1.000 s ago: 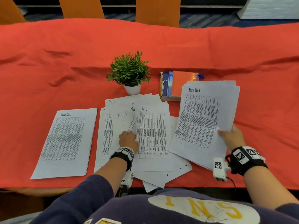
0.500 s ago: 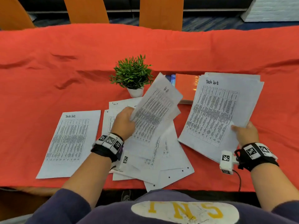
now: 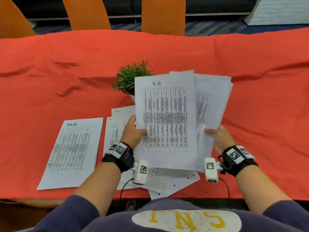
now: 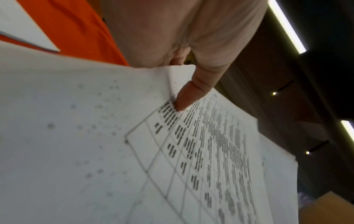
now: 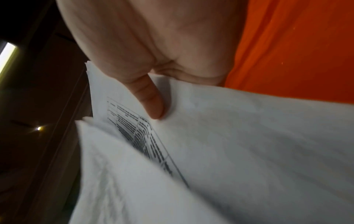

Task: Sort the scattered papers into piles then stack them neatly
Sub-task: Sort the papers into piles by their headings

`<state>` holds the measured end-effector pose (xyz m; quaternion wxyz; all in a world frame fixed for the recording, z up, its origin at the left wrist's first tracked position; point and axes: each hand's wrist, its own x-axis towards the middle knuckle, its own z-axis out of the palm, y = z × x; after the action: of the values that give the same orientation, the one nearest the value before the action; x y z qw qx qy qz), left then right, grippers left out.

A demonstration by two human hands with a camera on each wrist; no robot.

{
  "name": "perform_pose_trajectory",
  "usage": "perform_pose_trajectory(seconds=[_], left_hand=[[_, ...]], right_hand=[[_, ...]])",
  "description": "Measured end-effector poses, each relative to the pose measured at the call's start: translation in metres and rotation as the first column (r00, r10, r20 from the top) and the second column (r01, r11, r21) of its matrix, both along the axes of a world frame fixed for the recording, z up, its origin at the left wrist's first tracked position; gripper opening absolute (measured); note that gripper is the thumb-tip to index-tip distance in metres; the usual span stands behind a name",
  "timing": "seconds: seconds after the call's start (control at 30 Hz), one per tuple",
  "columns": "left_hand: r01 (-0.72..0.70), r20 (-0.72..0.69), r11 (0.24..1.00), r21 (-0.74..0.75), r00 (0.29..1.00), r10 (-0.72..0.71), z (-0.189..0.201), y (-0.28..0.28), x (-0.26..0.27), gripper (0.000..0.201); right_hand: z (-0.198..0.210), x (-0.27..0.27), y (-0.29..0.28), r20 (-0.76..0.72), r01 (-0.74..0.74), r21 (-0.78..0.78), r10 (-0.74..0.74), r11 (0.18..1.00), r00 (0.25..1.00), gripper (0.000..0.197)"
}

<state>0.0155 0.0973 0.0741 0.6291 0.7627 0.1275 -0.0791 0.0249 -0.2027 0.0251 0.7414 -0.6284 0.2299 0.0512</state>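
Observation:
My left hand (image 3: 133, 129) pinches the left edge of a printed sheet headed "HR" (image 3: 165, 118), held up above the table; the thumb (image 4: 188, 94) lies on its table grid (image 4: 201, 144). My right hand (image 3: 219, 136) grips a sheaf of papers (image 3: 212, 104) by its right edge, thumb (image 5: 151, 98) on top, partly behind the HR sheet. Scattered sheets (image 3: 117, 129) lie on the red cloth under my hands. A "Task list" pile (image 3: 73, 151) lies flat at the left.
A small potted plant (image 3: 130, 79) stands just behind the held papers. Punched sheets (image 3: 173, 183) hang over the table's near edge (image 3: 50, 196). Orange chair backs (image 3: 163, 14) line the far side. The red tablecloth (image 3: 50, 72) is wrinkled at the left.
My left hand lifted the HR sheet off the scattered heap and carried it right and up. My right hand brought its sheaf leftward, so the two now overlap.

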Motion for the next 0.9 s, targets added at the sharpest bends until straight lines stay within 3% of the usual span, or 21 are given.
perform_pose_trajectory(seconds=[0.2, 0.33, 0.43, 0.5, 0.6, 0.77, 0.9], left_hand=[[-0.081, -0.177, 0.993, -0.087, 0.982, 0.064, -0.032, -0.010, -0.003, 0.074], [-0.053, -0.273, 0.999, 0.012, 0.961, 0.054, -0.048, -0.008, -0.003, 0.050], [-0.025, -0.218, 0.998, 0.057, 0.975, 0.037, -0.046, -0.012, -0.007, 0.048], [-0.010, -0.173, 0.997, 0.082, 0.985, 0.024, -0.043, -0.016, -0.008, 0.048], [-0.051, -0.085, 0.995, 0.088, 0.995, 0.058, -0.032, -0.019, -0.009, 0.051], [-0.155, 0.130, 0.985, 0.077, 0.981, 0.144, -0.011, -0.018, -0.011, 0.054], [-0.184, 0.203, 0.983, -0.008, 0.962, 0.181, -0.004, -0.019, -0.022, 0.049]], right_hand=[[0.005, -0.015, 0.030, -0.051, -0.125, 0.052, 0.128, 0.991, 0.990, 0.027], [-0.004, -0.015, 0.032, -0.104, -0.134, 0.048, 0.138, 0.990, 0.985, 0.017], [-0.005, -0.015, 0.034, -0.123, -0.216, 0.061, 0.222, 0.975, 0.967, 0.041], [-0.004, -0.014, 0.037, -0.084, -0.299, -0.012, 0.297, 0.954, 0.951, 0.033], [0.003, -0.011, 0.040, -0.012, -0.412, -0.257, 0.423, 0.874, 0.906, 0.026], [0.033, -0.003, 0.045, 0.163, -0.272, -0.307, 0.332, 0.912, 0.929, 0.027], [0.044, -0.004, 0.049, 0.216, -0.256, -0.284, 0.321, 0.924, 0.922, 0.027]])
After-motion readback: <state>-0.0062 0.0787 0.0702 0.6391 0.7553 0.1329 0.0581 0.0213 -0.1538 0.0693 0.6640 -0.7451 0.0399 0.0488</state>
